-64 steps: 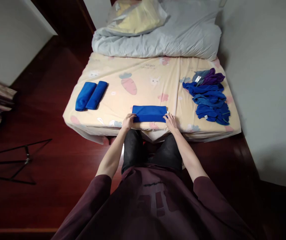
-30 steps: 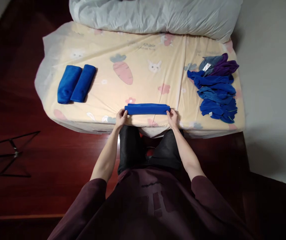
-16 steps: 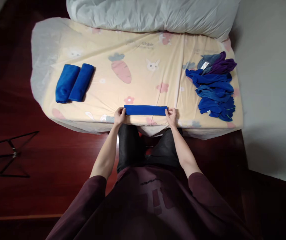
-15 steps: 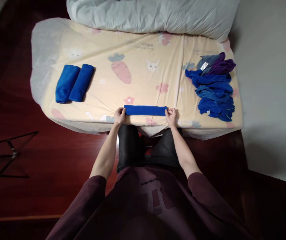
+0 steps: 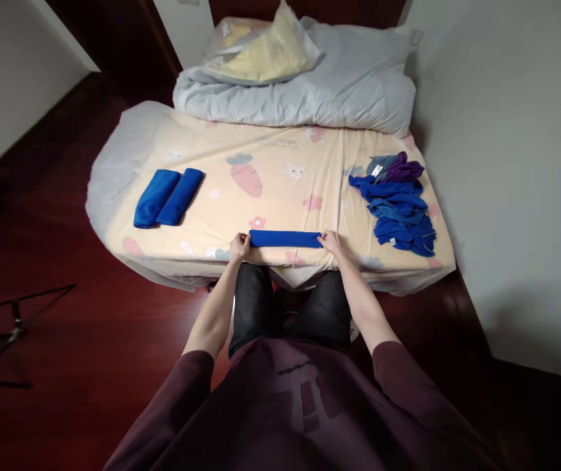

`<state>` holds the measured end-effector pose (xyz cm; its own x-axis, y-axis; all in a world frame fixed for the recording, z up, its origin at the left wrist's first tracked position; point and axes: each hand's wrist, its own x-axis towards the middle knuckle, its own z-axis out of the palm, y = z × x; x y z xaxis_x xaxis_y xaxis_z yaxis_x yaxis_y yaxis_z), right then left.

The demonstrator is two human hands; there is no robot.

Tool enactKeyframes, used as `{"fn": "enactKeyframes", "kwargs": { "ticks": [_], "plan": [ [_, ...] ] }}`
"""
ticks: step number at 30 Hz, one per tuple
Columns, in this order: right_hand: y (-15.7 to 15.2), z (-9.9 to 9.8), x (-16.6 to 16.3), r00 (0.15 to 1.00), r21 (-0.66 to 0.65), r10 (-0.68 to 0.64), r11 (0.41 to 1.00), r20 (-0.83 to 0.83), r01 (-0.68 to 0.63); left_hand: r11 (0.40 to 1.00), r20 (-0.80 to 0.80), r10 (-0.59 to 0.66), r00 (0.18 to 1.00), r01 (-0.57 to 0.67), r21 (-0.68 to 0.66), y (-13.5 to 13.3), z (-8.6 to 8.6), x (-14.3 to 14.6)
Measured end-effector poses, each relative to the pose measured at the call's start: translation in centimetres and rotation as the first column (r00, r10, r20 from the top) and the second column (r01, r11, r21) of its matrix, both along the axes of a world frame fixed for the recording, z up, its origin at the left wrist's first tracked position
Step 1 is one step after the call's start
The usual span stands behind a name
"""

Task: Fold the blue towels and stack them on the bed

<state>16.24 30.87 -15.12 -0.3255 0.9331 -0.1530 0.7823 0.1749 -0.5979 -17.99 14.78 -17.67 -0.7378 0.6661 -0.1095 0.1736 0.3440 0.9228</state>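
A blue cloth folded into a long narrow strip [image 5: 285,239] lies along the front of the bed [image 5: 270,196]. My left hand [image 5: 240,246] pinches its left end, fingers closed. At the other end, my right hand [image 5: 330,242] grips the strip's right edge between thumb and fingers. To the left rest two folded blue cloths, a wider one [image 5: 156,197] and a narrower one [image 5: 180,196], side by side and slightly slanted. Over on the right is a loose pile of crumpled blue cloths [image 5: 402,209], with a purple cloth [image 5: 404,169] at its far end.
A pale quilt [image 5: 290,104] is bunched at the back of the bed, with a yellow bagged pillow [image 5: 270,55] on top. A white wall [image 5: 506,163] borders the right side. Black tripod legs [image 5: 15,333] stand on the dark red floor at left.
The head view has tilted up, bringing the pillow and back wall into sight. Both hands still hold the strip's ends; the right fingers have shifted slightly at its edge.
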Motion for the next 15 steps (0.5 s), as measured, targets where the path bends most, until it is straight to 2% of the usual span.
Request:
{"fn": "enactKeyframes", "kwargs": {
  "ticks": [2,4,6,9,10,12,14,15],
  "plan": [
    [0.6,1.9,-1.1,0.989,0.156,0.066,0.984,0.132,-0.087,0.995,0.096,0.1,0.99,-0.1,-0.003,-0.8,0.6,0.5],
    [0.7,3.5,-2.8,0.976,0.284,0.118,0.944,0.18,-0.167,0.988,0.182,0.152,0.972,-0.151,-0.018,-1.9,0.8,1.5],
    [0.2,4.2,-4.8,0.963,0.312,0.181,0.92,0.198,-0.237,0.992,0.25,0.123,0.96,-0.118,-0.037,-3.2,0.6,3.2],
    [-1.3,3.4,-7.2,0.934,0.246,0.267,0.914,0.236,-0.323,1.0,0.404,0.013,0.915,-0.003,-0.026,-4.9,0.0,6.4],
    [-1.9,2.7,-7.7,0.926,0.22,0.28,0.915,0.251,-0.337,0.999,0.496,-0.036,0.867,0.034,0.012,-5.2,-0.1,7.4],
    [-2.9,1.2,-7.9,0.923,0.182,0.277,0.926,0.269,-0.331,0.991,0.684,-0.119,0.719,0.05,0.12,-5.1,-0.1,8.9],
    [-3.5,-0.2,-7.5,0.928,0.155,0.263,0.938,0.263,-0.31,0.983,0.81,-0.145,0.568,-0.012,0.184,-4.3,0.2,9.7],
    [-3.5,-0.8,-7.2,0.931,0.145,0.262,0.941,0.255,-0.305,0.981,0.84,-0.131,0.526,-0.052,0.186,-3.7,0.4,9.7]
  ]
}}
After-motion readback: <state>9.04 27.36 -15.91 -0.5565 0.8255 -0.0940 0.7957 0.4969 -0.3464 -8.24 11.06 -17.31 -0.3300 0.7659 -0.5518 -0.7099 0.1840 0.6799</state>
